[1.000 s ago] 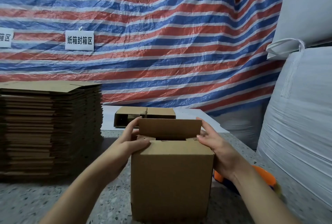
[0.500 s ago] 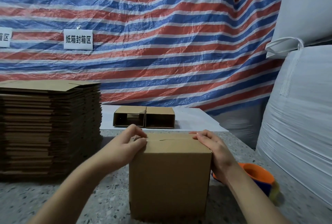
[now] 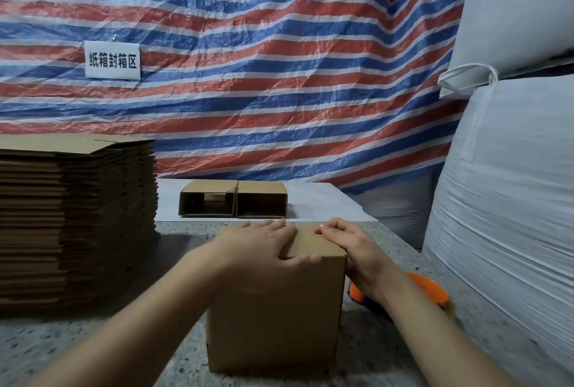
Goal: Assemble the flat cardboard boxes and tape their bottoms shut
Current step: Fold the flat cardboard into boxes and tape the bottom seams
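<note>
A brown cardboard box point(image 3: 275, 318) stands upright on the speckled table point(image 3: 93, 346) right in front of me, its top flaps folded down flat. My left hand point(image 3: 264, 245) lies spread across the top, fingers straight, pressing the flaps. My right hand point(image 3: 357, 250) rests on the box's right top edge, fingers flat on top and palm down the side. An orange and blue tape dispenser point(image 3: 428, 292) lies on the table just right of the box, partly hidden behind my right wrist.
A tall stack of flat cardboard boxes point(image 3: 77, 219) fills the left. Two assembled boxes point(image 3: 233, 198) lie on their sides on a white sheet at the back. Big white sacks point(image 3: 503, 200) wall off the right. A striped tarp hangs behind.
The raised rear flap has been folded down. My left hand slid from the left corner onto the top and now presses flat; my right hand stays at the right edge.
</note>
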`<state>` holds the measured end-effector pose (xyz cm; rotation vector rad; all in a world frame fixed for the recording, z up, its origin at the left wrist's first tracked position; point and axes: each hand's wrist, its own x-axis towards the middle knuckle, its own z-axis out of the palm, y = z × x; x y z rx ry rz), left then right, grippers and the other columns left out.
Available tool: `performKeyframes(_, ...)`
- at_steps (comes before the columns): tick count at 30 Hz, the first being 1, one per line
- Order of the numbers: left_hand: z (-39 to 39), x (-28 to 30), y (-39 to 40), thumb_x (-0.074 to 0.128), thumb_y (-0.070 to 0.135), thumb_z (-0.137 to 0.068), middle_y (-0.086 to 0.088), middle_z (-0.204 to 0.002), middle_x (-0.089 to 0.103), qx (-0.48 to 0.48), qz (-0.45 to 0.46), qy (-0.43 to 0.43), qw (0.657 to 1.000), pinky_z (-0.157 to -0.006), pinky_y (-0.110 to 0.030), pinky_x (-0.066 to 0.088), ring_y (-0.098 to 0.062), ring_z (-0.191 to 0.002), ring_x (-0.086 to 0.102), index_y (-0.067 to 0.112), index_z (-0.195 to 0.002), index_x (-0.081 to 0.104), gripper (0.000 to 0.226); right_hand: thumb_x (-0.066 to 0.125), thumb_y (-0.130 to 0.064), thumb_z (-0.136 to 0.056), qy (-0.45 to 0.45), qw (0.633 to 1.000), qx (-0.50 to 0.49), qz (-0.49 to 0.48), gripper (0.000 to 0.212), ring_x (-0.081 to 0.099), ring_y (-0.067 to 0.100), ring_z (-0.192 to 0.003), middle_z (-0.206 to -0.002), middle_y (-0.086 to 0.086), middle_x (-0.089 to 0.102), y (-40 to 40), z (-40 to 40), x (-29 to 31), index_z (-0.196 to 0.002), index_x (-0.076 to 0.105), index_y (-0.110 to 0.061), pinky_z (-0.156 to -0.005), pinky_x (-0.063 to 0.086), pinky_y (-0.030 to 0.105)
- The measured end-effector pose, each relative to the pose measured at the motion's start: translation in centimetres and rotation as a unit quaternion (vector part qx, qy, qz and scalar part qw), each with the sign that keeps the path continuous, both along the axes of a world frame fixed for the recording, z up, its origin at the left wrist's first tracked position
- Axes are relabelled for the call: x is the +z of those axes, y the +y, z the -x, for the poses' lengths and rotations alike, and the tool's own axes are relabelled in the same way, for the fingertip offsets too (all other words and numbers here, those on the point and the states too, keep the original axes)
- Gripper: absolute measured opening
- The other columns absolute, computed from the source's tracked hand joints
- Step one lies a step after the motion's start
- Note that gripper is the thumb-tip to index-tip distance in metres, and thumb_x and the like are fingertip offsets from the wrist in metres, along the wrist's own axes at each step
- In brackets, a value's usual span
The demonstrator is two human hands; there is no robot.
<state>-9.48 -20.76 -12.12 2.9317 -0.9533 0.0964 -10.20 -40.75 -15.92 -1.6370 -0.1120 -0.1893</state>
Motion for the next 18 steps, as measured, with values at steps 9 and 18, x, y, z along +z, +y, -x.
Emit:
performKeyframes(9,-0.2,0.0,-0.2,0.016,0.081,-0.083,0.011,-0.164,0.011,-0.002,-0.005,-0.003,1.000,-0.120,-0.040,0.009,-0.012,-0.150,0.011,0.037,-0.155,0.010,0.084,0.039,-0.067,-0.093,0.158,0.733,-0.195,0.632,0.060,0.060,0.025,-0.112,-0.129,0.006,0.065,-8.4,-1.2,0.0,-0.132,0.059,-0.026,-0.084,0.047,0.033)
performKeyframes(18,-0.3,-0.4,-0.2,0.019,0.081,-0.087,0.009,-0.163,0.017,-0.007,0.010,-0.018,1.000,-0.119,-0.040,0.010,-0.012,-0.149,0.016,0.033,-0.155,0.016,0.083,0.052,-0.082,-0.078,0.241,0.717,-0.225,0.614,0.075,0.062,0.018,-0.090,-0.111,0.000,0.068,-9.7,-0.8,-6.0,-0.120,0.063,-0.021,-0.072,0.049,0.029)
